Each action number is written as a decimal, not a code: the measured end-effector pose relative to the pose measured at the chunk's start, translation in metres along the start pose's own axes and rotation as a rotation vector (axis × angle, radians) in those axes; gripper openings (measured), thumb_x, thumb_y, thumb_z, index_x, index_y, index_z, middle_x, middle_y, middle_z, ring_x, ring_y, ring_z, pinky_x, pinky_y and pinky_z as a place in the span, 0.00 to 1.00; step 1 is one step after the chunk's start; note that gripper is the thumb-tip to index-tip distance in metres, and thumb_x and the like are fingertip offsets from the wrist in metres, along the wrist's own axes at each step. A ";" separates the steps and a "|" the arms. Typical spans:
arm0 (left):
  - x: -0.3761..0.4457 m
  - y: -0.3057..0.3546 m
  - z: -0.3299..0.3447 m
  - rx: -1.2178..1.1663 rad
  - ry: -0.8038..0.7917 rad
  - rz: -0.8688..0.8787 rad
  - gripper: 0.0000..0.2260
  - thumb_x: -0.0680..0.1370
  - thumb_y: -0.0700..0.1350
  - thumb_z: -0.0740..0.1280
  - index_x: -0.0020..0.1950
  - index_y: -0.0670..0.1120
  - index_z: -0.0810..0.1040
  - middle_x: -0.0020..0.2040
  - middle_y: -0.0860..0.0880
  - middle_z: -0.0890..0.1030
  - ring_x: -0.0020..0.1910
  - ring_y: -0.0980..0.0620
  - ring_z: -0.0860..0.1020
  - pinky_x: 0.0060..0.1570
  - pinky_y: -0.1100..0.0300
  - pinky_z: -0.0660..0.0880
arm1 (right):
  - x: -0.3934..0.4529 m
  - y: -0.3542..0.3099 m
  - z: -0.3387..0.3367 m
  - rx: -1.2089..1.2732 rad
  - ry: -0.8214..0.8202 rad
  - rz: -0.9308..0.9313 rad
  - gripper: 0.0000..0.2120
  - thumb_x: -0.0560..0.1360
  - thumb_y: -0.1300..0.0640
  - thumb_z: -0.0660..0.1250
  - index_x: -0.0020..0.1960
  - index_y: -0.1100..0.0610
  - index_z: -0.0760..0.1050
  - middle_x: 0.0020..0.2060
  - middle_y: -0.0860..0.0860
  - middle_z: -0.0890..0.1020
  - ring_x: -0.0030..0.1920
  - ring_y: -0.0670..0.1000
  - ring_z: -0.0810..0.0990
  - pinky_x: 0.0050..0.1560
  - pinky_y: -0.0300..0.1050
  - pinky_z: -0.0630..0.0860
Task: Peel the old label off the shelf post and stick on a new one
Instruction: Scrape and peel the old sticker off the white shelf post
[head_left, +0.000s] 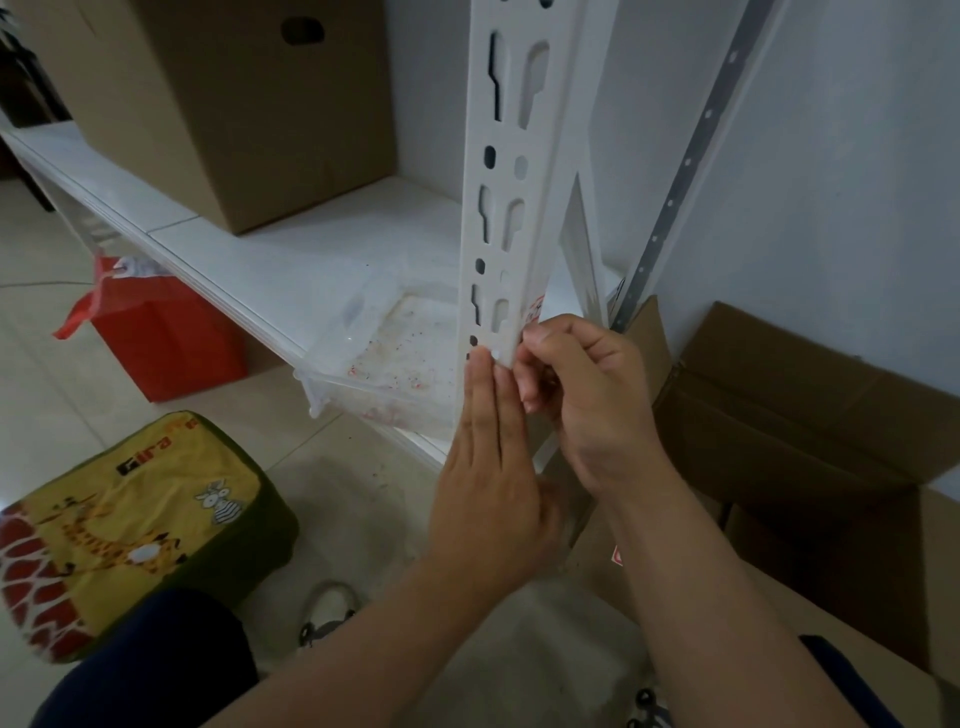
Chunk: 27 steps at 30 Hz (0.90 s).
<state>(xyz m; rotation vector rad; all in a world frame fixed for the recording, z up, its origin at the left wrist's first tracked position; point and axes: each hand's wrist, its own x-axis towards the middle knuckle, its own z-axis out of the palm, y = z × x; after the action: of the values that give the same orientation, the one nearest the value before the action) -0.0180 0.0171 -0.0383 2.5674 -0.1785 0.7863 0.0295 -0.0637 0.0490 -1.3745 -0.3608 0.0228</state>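
Note:
A white slotted shelf post (506, 171) runs down the middle of the view. On its right edge, just above my fingers, a small label with red print (535, 306) shows partly. My left hand (488, 457) lies flat against the post's front face with straight fingers, fingertips near the lower slots. My right hand (582, 395) is curled at the post's right edge, its fingertips pinching at the label's lower part. Most of the label is hidden behind the post edge and my fingers.
A white shelf board (270, 270) carries a big cardboard box (218, 104) and a clear plastic tray (384, 358). A red bag (161, 343) and a giraffe-print cushion (130, 530) sit on the floor at left. Open cardboard boxes (810, 415) stand at right.

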 end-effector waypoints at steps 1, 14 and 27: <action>0.000 -0.002 0.002 0.017 -0.007 0.004 0.33 0.81 0.55 0.49 0.78 0.34 0.45 0.78 0.42 0.32 0.79 0.45 0.40 0.77 0.60 0.43 | 0.000 -0.001 0.001 -0.013 0.011 0.003 0.16 0.79 0.64 0.60 0.34 0.63 0.75 0.25 0.53 0.74 0.28 0.50 0.71 0.36 0.45 0.73; 0.000 -0.006 0.008 -0.081 -0.019 0.040 0.45 0.76 0.52 0.64 0.78 0.41 0.34 0.78 0.45 0.30 0.79 0.47 0.37 0.77 0.55 0.49 | -0.002 0.001 0.002 0.045 0.013 -0.002 0.15 0.79 0.65 0.60 0.34 0.63 0.76 0.25 0.54 0.75 0.27 0.49 0.72 0.34 0.43 0.74; 0.000 0.000 0.008 -0.187 -0.011 0.044 0.46 0.76 0.54 0.65 0.78 0.39 0.35 0.78 0.40 0.33 0.79 0.43 0.38 0.75 0.44 0.58 | 0.001 -0.001 0.003 -0.005 0.063 0.006 0.14 0.77 0.67 0.60 0.34 0.66 0.74 0.24 0.54 0.75 0.26 0.47 0.73 0.32 0.42 0.74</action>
<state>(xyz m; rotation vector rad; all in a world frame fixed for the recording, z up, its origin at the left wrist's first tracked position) -0.0137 0.0131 -0.0444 2.3988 -0.2988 0.7347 0.0293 -0.0604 0.0509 -1.3778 -0.3041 -0.0167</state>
